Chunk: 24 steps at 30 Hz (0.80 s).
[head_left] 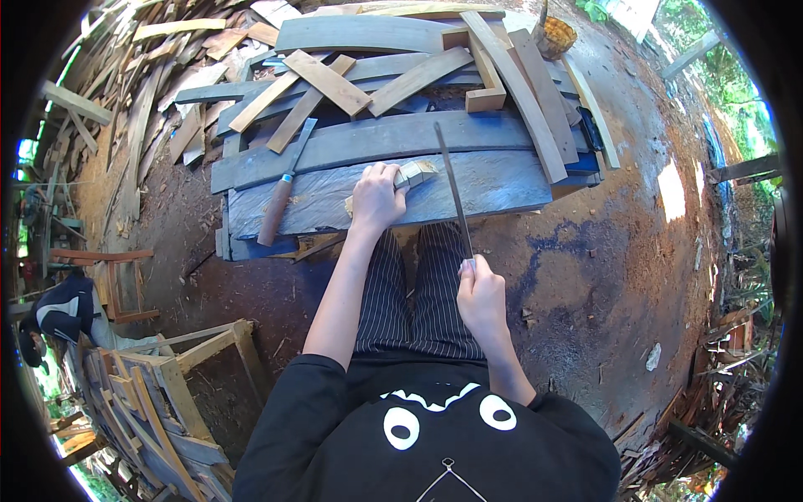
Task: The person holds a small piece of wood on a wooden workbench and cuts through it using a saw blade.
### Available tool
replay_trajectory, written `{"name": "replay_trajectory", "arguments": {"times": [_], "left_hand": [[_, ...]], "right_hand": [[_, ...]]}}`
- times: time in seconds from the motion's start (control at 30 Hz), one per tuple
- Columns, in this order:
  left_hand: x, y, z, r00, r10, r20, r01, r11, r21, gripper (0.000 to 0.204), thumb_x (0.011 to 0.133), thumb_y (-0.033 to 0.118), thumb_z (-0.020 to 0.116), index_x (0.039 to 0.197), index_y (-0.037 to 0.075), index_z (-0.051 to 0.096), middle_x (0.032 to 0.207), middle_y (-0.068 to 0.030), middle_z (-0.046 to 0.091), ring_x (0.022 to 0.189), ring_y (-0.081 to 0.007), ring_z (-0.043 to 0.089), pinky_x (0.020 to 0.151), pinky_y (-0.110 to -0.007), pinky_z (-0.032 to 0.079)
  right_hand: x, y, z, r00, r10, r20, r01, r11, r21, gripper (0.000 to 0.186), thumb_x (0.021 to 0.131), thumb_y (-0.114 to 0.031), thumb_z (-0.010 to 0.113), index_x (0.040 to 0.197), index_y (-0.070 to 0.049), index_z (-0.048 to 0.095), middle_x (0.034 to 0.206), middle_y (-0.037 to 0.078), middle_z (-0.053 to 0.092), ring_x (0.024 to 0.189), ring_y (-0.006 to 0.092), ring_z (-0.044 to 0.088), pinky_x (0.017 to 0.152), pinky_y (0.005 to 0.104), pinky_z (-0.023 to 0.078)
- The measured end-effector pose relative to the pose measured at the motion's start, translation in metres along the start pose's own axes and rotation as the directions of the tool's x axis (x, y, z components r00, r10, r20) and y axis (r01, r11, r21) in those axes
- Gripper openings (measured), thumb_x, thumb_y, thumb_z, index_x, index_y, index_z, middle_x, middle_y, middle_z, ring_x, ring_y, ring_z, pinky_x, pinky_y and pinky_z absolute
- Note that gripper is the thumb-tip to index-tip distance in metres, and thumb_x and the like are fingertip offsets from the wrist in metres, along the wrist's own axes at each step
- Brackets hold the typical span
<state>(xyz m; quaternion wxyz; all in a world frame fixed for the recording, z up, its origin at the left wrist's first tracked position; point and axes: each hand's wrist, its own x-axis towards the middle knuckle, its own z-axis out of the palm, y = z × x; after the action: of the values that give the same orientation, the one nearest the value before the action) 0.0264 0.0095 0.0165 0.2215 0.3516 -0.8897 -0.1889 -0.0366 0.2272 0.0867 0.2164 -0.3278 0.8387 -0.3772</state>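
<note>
My left hand [379, 198] is closed over a small, pale wood block [416, 173], pressing it on the wide grey plank of the workbench [493, 186]. The block's right end shows squared faces; my fingers cover its middle. In my right hand [481, 293] is a long, narrow, dark file [452, 180], gripped at its near end. It points away from me over the plank, right of the block and apart from it. A chisel [277, 209] with a wooden handle and a flared blade lies left of my left hand.
Loose boards [401, 77] cross one another at the bench's far side. A cut log [554, 37] stands behind them at the right. Scrap wood [138, 84] is heaped far left. A wooden frame [196, 360] stands near left, with another person [67, 309] bent over beyond it.
</note>
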Motion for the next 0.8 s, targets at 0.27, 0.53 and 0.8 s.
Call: {"name": "replay_trajectory", "arguments": {"times": [0.27,0.53,0.8], "left_hand": [[0.025,-0.011,-0.005,0.999,-0.017,0.036,0.018,0.999,-0.031,0.023,0.085,0.026,0.056,0.086,0.007,0.069,0.084,-0.0128,0.059,0.087,-0.0297,0.058,0.074,-0.040,0.049],[0.026,-0.006,0.022,0.967,-0.108,-0.230,0.127,0.989,0.070,0.020,0.083,0.020,0.055,0.072,0.003,0.060,0.078,-0.0119,0.060,0.080,-0.0285,0.058,0.068,-0.040,0.049],[0.023,-0.003,0.025,0.957,-0.080,-0.281,0.120,0.984,0.130,0.018,0.082,0.017,0.054,0.072,0.004,0.059,0.075,-0.0113,0.058,0.077,-0.0277,0.058,0.066,-0.039,0.050]], "right_hand": [[0.000,0.023,0.008,0.988,-0.001,0.151,0.027,0.984,-0.173,0.019,0.094,-0.016,0.042,0.088,0.001,0.046,0.064,0.024,0.058,0.065,0.0440,0.059,0.057,0.0508,0.046],[-0.001,0.028,0.012,0.990,-0.010,0.140,0.043,0.971,-0.234,0.015,0.092,-0.014,0.045,0.087,0.000,0.049,0.063,0.024,0.057,0.064,0.0428,0.059,0.057,0.0494,0.046],[0.002,0.021,0.014,0.978,0.015,0.208,0.048,0.954,-0.295,0.019,0.094,-0.016,0.041,0.087,0.001,0.047,0.065,0.024,0.059,0.065,0.0438,0.061,0.059,0.0520,0.049]]}}
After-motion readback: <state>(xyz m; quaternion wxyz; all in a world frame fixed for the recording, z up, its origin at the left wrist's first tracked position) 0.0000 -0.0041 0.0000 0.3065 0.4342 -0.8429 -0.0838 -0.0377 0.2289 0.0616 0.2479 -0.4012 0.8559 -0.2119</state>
